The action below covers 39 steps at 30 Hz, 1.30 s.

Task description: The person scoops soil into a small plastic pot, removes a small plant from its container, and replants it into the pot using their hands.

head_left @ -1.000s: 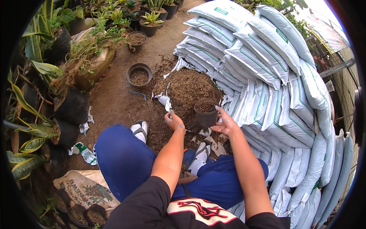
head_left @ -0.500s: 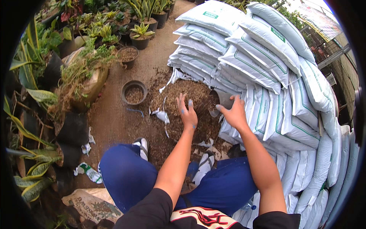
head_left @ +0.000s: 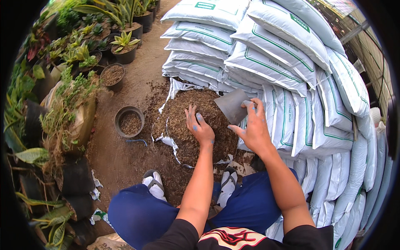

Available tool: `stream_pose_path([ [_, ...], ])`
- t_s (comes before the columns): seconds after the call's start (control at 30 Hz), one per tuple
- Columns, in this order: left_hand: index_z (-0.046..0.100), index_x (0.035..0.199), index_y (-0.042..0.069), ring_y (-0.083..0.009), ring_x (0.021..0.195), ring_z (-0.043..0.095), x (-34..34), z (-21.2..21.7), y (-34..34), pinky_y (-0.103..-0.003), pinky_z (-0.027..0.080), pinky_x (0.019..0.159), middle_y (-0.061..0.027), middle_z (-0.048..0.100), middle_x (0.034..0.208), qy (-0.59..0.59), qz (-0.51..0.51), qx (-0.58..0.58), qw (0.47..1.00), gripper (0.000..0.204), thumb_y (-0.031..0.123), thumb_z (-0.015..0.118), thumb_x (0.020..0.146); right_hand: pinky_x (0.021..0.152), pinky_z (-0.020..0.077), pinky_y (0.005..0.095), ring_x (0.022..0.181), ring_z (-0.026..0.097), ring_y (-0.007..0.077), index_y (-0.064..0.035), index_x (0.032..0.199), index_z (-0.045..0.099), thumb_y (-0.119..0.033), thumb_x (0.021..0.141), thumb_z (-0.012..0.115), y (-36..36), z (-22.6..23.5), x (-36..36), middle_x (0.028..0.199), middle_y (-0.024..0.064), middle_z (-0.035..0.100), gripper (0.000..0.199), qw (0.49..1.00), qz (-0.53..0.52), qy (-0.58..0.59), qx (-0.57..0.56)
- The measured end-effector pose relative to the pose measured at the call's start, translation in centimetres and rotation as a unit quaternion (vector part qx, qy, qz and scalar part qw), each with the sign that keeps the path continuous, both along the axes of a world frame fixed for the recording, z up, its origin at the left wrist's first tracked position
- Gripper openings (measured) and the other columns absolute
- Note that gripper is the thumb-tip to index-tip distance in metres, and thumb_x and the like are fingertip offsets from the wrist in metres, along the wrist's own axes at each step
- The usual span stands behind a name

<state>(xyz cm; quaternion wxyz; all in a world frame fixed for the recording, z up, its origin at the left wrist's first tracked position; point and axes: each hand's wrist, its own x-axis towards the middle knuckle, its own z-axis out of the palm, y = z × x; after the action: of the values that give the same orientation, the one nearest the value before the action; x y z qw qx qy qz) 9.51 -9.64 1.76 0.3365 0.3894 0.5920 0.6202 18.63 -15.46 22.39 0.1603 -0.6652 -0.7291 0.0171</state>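
A wide mound of brown, crumbly potting mix lies on the ground before me, ringed by torn white bag plastic. My left hand is at the mound's surface, fingers stretched out and holding nothing. At the mound's right side a dark grey plastic plant pot is tilted over on its side. My right hand has it by its right end, with fingertips on the upper edge and the thumb by the lower edge. The inside of the pot is hidden. Both hands have bluish smudges on the fingers.
Stacked white sacks rise close on the right and behind the mound. A round pot with potting mix stands left, beside a blue strip. Farther back is another filled pot. Potted plants crowd the left side.
The pot in my right hand has come up from the mix and tilted, showing more of its side. My left hand remains at the mound. The head view has shifted.
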Motion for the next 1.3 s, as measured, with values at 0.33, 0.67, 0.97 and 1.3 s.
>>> stream_pose_path([
  [0.33,0.065,0.129,0.007,-0.0377,0.151,0.031,-0.1,0.8,1.0,-0.058,0.017,0.123,-0.0151,0.055,0.149,-0.001,-0.043,0.028,0.999,0.049,0.041,0.034,0.11,0.1,0.0461,0.0467,0.116,0.054,0.0435,-0.0007,0.128,0.044,-0.029,0.077,0.088,1.4,-5.3,4.1,0.128,0.0266,0.045,0.074,0.979,-0.132,0.114,-0.102],
  [0.67,0.067,0.131,0.006,-0.0368,0.152,0.029,-0.5,1.6,1.5,-0.056,0.018,0.124,-0.0169,0.056,0.148,-0.017,-0.223,0.052,0.973,0.065,0.056,0.031,0.108,0.1,0.0479,0.0456,0.116,0.058,0.0407,-0.0017,0.133,0.043,-0.045,0.079,0.085,1.3,-8.4,5.7,0.131,0.0279,0.05,0.081,0.939,-0.208,0.232,-0.145],
  [0.97,0.053,0.144,-0.002,-0.033,0.149,0.036,0.7,4.0,1.4,-0.044,0.023,0.125,-0.0216,0.046,0.154,-0.206,-0.354,0.027,0.912,0.065,0.049,0.03,0.111,0.087,0.0568,0.0409,0.119,0.057,0.0325,0.0028,0.137,0.04,-0.037,0.08,0.085,2.2,-9.5,6.4,0.131,0.0257,0.052,0.082,0.823,-0.262,0.462,-0.202],
  [1.3,0.068,0.116,0.001,-0.0205,0.107,0.061,-10.0,0.7,1.8,-0.034,0.045,0.099,-0.009,0.068,0.114,-0.117,0.04,-0.057,0.991,0.024,0.015,0.054,0.103,0.092,0.0567,0.0524,0.118,0.055,0.0333,-0.0018,0.134,0.038,-0.029,0.081,0.079,4.1,-4.1,4.1,0.127,0.0212,0.051,0.072,0.776,-0.274,0.534,-0.193],
])
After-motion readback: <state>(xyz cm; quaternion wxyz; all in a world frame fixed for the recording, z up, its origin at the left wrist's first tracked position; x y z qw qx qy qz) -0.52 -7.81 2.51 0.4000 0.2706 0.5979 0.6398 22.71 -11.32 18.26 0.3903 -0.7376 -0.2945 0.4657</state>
